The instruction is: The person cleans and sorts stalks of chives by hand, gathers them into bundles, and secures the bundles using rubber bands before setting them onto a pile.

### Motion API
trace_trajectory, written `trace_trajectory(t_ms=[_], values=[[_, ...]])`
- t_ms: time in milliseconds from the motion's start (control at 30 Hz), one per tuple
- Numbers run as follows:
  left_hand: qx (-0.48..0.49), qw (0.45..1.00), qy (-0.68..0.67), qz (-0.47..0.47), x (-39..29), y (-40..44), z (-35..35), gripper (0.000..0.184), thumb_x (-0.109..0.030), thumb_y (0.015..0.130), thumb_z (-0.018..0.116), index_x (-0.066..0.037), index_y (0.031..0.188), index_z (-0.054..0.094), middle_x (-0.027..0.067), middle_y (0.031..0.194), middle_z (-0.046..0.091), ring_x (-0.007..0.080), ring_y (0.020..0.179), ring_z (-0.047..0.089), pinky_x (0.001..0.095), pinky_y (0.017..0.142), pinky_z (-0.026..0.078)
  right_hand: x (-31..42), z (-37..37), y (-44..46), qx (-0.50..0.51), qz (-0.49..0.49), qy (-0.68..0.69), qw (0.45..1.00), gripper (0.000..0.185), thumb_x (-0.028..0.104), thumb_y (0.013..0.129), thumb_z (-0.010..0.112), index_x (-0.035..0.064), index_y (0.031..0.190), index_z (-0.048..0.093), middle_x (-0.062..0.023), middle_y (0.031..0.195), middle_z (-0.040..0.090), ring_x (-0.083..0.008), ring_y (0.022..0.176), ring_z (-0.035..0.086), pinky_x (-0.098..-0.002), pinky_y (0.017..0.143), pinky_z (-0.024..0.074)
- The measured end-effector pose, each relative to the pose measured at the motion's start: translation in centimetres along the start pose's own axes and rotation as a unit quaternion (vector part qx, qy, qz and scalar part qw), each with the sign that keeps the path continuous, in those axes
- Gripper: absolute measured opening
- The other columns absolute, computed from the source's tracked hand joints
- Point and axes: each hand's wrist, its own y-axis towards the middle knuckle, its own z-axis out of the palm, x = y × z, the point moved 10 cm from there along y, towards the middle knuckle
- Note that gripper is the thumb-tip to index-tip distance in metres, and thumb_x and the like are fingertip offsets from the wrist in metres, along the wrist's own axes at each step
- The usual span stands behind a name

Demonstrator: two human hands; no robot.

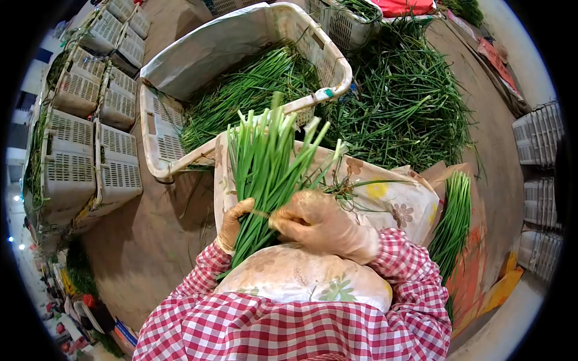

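A bunch of long green stalks with pale ends pointing up stands over the lap, its lower leaves reaching the apron. Around its left side, my gloved left hand is wrapped, holding it. My gloved right hand is closed at the bunch's right side, slightly blurred; a thin band seems to run between the two hands across the stalks. What the right fingers pinch is too small to be sure of. Loose stalks lie on the floral cloth just beyond the right hand.
A white crate holding green stalks stands ahead. Right of it is a large heap of loose greens. A neat bunch lies at the right. Stacked crates line the left; more crates stand at the far right.
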Motion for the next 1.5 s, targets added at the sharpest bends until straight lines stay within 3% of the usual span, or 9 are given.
trace_trajectory(t_ms=[233, 400, 600, 867, 1000, 1100, 1333, 1467, 1500], values=[[0.104, 0.975, -0.081, -0.177, 2.0, -0.7, 7.6, 0.070, -0.044, 0.084, 0.049, -0.001, 0.138, 0.037, 0.0194, 0.131, 0.050, 0.0334, 0.114, 0.055, 0.0489, 0.099, 0.042, 4.9, -9.4, -5.0, 0.046, -0.138, 0.469, 0.871, 0.026, 0.027, 0.087, 0.058, 0.0030, 0.082, 0.067, -0.0062, 0.071, 0.059, -0.0156, 0.061, 0.053, -0.0298, 0.054, 0.0434], [0.056, 0.987, -0.014, -0.150, 2.7, -0.7, 4.9, 0.068, -0.043, 0.084, 0.050, 0.000, 0.136, 0.040, 0.0195, 0.130, 0.050, 0.0318, 0.110, 0.057, 0.0490, 0.096, 0.044, -7.6, -20.1, -2.7, -0.274, 0.270, 0.038, 0.922, 0.040, 0.034, 0.088, 0.062, 0.0100, 0.120, 0.059, -0.0076, 0.109, 0.059, -0.0181, 0.098, 0.057, -0.0303, 0.086, 0.0449], [0.107, 0.984, -0.016, -0.142, 1.4, -1.4, 9.3, 0.070, -0.039, 0.085, 0.052, 0.000, 0.140, 0.033, 0.0207, 0.132, 0.048, 0.0306, 0.114, 0.054, 0.0542, 0.096, 0.042, -4.1, -12.0, 3.9, -0.002, 0.043, -0.201, 0.979, 0.031, 0.026, 0.075, 0.071, 0.0112, 0.102, 0.068, -0.0132, 0.095, 0.065, -0.0303, 0.095, 0.060, -0.0387, 0.084, 0.0470], [0.105, 0.981, -0.058, -0.152, 2.6, -0.9, 7.0, 0.069, -0.042, 0.084, 0.052, -0.004, 0.139, 0.036, 0.0180, 0.133, 0.049, 0.0315, 0.112, 0.055, 0.0527, 0.093, 0.044, -1.9, -20.2, 1.0, -0.244, -0.094, -0.589, 0.764, 0.006, 0.012, 0.079, 0.063, 0.0085, 0.083, 0.063, -0.0047, 0.069, 0.056, -0.0229, 0.065, 0.056, -0.0346, 0.059, 0.0468], [0.056, 0.985, -0.078, -0.145, 2.2, -1.4, 7.2, 0.072, -0.045, 0.083, 0.052, -0.003, 0.139, 0.035, 0.0195, 0.133, 0.048, 0.0322, 0.111, 0.055, 0.0533, 0.093, 0.044, -7.3, -30.7, -5.2, -0.303, 0.310, -0.680, 0.592, 0.034, 0.028, 0.093, 0.053, 0.0048, 0.119, 0.054, -0.0070, 0.061, 0.056, -0.0198, 0.048, 0.054, -0.0327, 0.042, 0.0430], [0.053, 0.985, -0.082, -0.141, 2.1, -1.1, 7.7, 0.073, -0.045, 0.083, 0.052, -0.003, 0.140, 0.034, 0.0197, 0.133, 0.047, 0.0329, 0.113, 0.054, 0.0545, 0.094, 0.043, -9.2, -19.3, -4.2, -0.122, 0.170, -0.494, 0.844, 0.078, 0.041, 0.082, 0.066, 0.0165, 0.145, 0.027, 0.0018, 0.047, 0.037, -0.0085, 0.039, 0.037, -0.0248, 0.036, 0.0403], [0.116, 0.979, -0.092, -0.139, 1.9, -1.5, 8.3, 0.068, -0.039, 0.086, 0.052, 0.002, 0.137, 0.035, 0.0223, 0.127, 0.052, 0.0339, 0.108, 0.058, 0.0492, 0.097, 0.043, -9.6, -7.9, -3.4, -0.076, 0.100, -0.367, 0.922, 0.046, 0.021, 0.071, 0.075, 0.0137, 0.114, 0.062, -0.0080, 0.067, 0.060, -0.0230, 0.060, 0.062, -0.0353, 0.056, 0.0496], [0.002, 0.993, -0.059, -0.107, 2.5, -1.7, 3.0, 0.057, -0.032, 0.086, 0.056, 0.003, 0.130, 0.045, 0.0209, 0.121, 0.057, 0.0305, 0.104, 0.061, 0.0428, 0.096, 0.046, -12.9, -14.9, -4.7, -0.177, -0.014, -0.581, 0.794, 0.016, 0.021, 0.079, 0.068, 0.0126, 0.092, 0.065, -0.0039, 0.071, 0.064, -0.0133, 0.055, 0.060, -0.0267, 0.050, 0.0494], [0.001, 0.993, -0.062, -0.105, 2.4, -1.9, 3.0, 0.057, -0.032, 0.086, 0.056, 0.003, 0.130, 0.045, 0.0209, 0.121, 0.057, 0.0305, 0.104, 0.061, 0.0428, 0.096, 0.046, -15.3, -19.8, -5.9, -0.225, 0.160, -0.269, 0.923, 0.021, 0.029, 0.087, 0.059, 0.0094, 0.091, 0.064, -0.0044, 0.072, 0.064, -0.0098, 0.054, 0.058, -0.0235, 0.048, 0.0478]])
